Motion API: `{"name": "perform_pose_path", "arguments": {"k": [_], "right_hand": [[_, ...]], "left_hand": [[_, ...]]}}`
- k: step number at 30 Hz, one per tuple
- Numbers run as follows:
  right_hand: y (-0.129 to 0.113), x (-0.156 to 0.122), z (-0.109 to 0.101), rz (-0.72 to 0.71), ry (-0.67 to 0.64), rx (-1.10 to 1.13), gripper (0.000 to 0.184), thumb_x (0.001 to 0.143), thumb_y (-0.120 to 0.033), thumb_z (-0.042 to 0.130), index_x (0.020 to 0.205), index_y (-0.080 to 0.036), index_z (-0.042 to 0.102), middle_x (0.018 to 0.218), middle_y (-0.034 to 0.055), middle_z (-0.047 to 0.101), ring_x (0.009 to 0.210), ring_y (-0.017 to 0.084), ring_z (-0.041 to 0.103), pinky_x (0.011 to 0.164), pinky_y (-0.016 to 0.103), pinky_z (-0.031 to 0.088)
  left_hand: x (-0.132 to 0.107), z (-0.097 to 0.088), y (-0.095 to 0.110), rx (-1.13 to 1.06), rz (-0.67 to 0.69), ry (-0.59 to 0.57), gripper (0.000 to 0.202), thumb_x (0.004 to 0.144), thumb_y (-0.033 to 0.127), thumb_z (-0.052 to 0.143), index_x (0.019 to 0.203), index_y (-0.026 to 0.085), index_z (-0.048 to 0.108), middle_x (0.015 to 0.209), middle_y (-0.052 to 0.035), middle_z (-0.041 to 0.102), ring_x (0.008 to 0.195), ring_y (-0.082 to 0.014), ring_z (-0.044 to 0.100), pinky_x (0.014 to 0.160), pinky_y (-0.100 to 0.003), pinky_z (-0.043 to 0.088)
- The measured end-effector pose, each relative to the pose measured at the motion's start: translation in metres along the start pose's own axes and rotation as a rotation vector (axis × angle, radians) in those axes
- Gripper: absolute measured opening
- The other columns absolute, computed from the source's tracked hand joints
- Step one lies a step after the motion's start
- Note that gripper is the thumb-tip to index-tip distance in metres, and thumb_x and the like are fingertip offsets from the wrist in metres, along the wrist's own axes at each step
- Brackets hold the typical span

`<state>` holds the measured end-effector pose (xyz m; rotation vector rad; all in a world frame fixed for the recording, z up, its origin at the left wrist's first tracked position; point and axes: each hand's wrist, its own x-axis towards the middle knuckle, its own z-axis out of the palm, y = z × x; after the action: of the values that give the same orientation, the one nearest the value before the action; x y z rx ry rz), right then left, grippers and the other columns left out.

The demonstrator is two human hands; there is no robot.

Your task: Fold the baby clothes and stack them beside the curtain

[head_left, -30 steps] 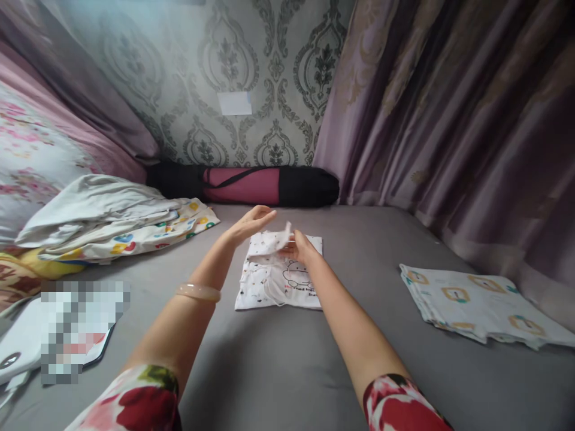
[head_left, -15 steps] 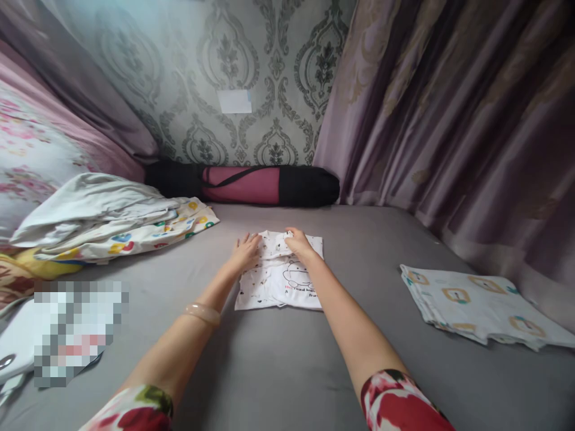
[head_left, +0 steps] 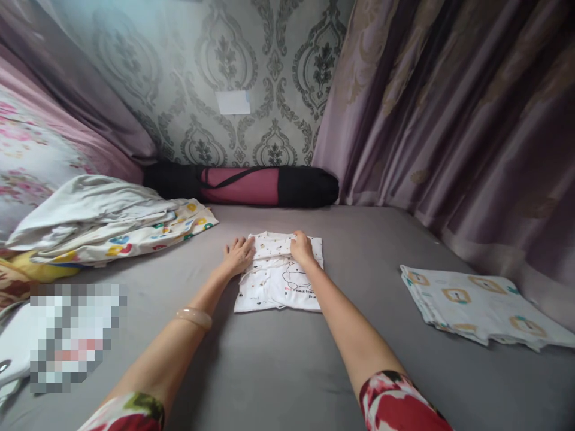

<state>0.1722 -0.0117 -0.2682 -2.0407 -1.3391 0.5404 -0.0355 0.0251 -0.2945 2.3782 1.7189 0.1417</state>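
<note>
And the left hand spreads, the right hand curls, grip unclear, apparently smoothing the folded white printed cloth garment on the grey sheet, the next move calling for even pressure.

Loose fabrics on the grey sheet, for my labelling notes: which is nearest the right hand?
The white garment with the line drawing, under the right hand; the folded patterned cloth lies apart rightward, the rumpled pile leftward.

Purple curtains flank a grey damask-patterned wall.
</note>
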Motion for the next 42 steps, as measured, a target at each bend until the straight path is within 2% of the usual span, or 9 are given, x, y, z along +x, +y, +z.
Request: {"name": "perform_pose_path", "arguments": {"k": [4, 7, 10, 13, 20, 26, 32, 37, 42], "right_hand": [[-0.002, -0.013, -0.007, -0.087, 0.089, -0.276, 0.04, 0.089, -0.011, 0.038, 0.126, -0.014, 0.053, 0.121, 0.0177, 0.061, 0.111, 0.027, 0.058, 0.09, 0.036, 0.045], [-0.005, -0.02, -0.005, -0.264, 0.164, -0.426, 0.043, 0.091, -0.012, 0.034, 0.131, -0.01, 0.049, 0.135, 0.0195, 0.052, 0.126, 0.028, 0.046, 0.102, 0.04, 0.035], [-0.005, -0.026, 0.004, -0.468, 0.04, -0.463, 0.048, 0.096, -0.024, 0.031, 0.14, -0.007, 0.041, 0.151, 0.0159, 0.036, 0.141, 0.027, 0.026, 0.114, 0.043, 0.017], [-0.001, -0.031, 0.014, -0.555, -0.125, -0.472, 0.053, 0.098, -0.034, 0.028, 0.146, -0.012, 0.036, 0.156, 0.0106, 0.026, 0.145, 0.026, 0.014, 0.117, 0.047, 0.006], [0.007, -0.036, 0.023, -0.505, -0.195, -0.488, 0.052, 0.099, -0.039, 0.022, 0.148, -0.024, 0.034, 0.156, 0.0056, 0.028, 0.144, 0.025, 0.019, 0.116, 0.048, 0.006], [0.003, -0.029, 0.018, -0.469, -0.274, -0.438, 0.055, 0.099, -0.042, 0.019, 0.149, -0.022, 0.031, 0.158, 0.0067, 0.024, 0.145, 0.026, 0.015, 0.116, 0.049, 0.004], [0.012, -0.029, -0.001, -0.443, -0.21, -0.436, 0.058, 0.099, -0.041, 0.021, 0.15, -0.013, 0.027, 0.158, 0.0117, 0.019, 0.146, 0.024, 0.009, 0.116, 0.046, 0.001], [0.023, -0.033, 0.003, -0.419, -0.206, -0.467, 0.053, 0.099, -0.038, 0.025, 0.149, -0.021, 0.031, 0.158, 0.009, 0.022, 0.146, 0.025, 0.01, 0.115, 0.05, 0.004], [0.025, -0.029, -0.009, -0.393, -0.314, -0.406, 0.057, 0.099, -0.043, 0.018, 0.151, -0.02, 0.025, 0.159, 0.0084, 0.015, 0.147, 0.024, 0.006, 0.116, 0.049, 0.003]], "left_hand": [[0.0, -0.005, -0.002, -0.025, -0.001, 0.014, 0.055, 0.097, 0.042, 0.025, 0.148, 0.023, 0.031, 0.153, -0.0144, 0.032, 0.142, -0.0322, 0.025, 0.109, -0.059, 0.023], [0.001, -0.008, 0.003, -0.036, -0.015, 0.156, 0.051, 0.096, 0.036, 0.028, 0.144, 0.019, 0.036, 0.15, -0.0169, 0.037, 0.139, -0.0313, 0.033, 0.109, -0.058, 0.025], [0.002, -0.008, 0.015, -0.053, 0.117, 0.272, 0.047, 0.096, 0.026, 0.026, 0.139, 0.016, 0.041, 0.14, -0.0157, 0.05, 0.129, -0.0253, 0.046, 0.11, -0.049, 0.03], [0.005, 0.0, 0.028, -0.018, 0.263, 0.228, 0.046, 0.097, 0.024, 0.026, 0.139, 0.015, 0.042, 0.139, -0.014, 0.052, 0.13, -0.0223, 0.045, 0.112, -0.042, 0.028], [0.005, 0.02, 0.031, 0.083, 0.181, 0.066, 0.059, 0.098, 0.044, 0.023, 0.147, 0.012, 0.032, 0.155, -0.0161, 0.027, 0.145, -0.0273, 0.019, 0.116, -0.045, 0.018], [0.004, 0.007, 0.034, 0.12, 0.181, -0.041, 0.062, 0.097, 0.045, 0.021, 0.148, 0.011, 0.029, 0.156, -0.0173, 0.023, 0.145, -0.0304, 0.017, 0.115, -0.05, 0.016], [-0.002, 0.005, 0.038, 0.157, 0.206, 0.099, 0.059, 0.098, 0.044, 0.022, 0.146, 0.011, 0.034, 0.155, -0.0181, 0.026, 0.145, -0.0298, 0.018, 0.116, -0.047, 0.013], [0.0, 0.015, 0.03, 0.098, 0.181, 0.046, 0.062, 0.097, 0.051, 0.02, 0.147, 0.016, 0.031, 0.156, -0.016, 0.025, 0.145, -0.0307, 0.016, 0.114, -0.05, 0.014], [-0.006, 0.008, 0.032, 0.104, 0.19, 0.0, 0.065, 0.097, 0.051, 0.018, 0.148, 0.013, 0.03, 0.157, -0.0168, 0.022, 0.146, -0.0309, 0.012, 0.115, -0.051, 0.012]]}}
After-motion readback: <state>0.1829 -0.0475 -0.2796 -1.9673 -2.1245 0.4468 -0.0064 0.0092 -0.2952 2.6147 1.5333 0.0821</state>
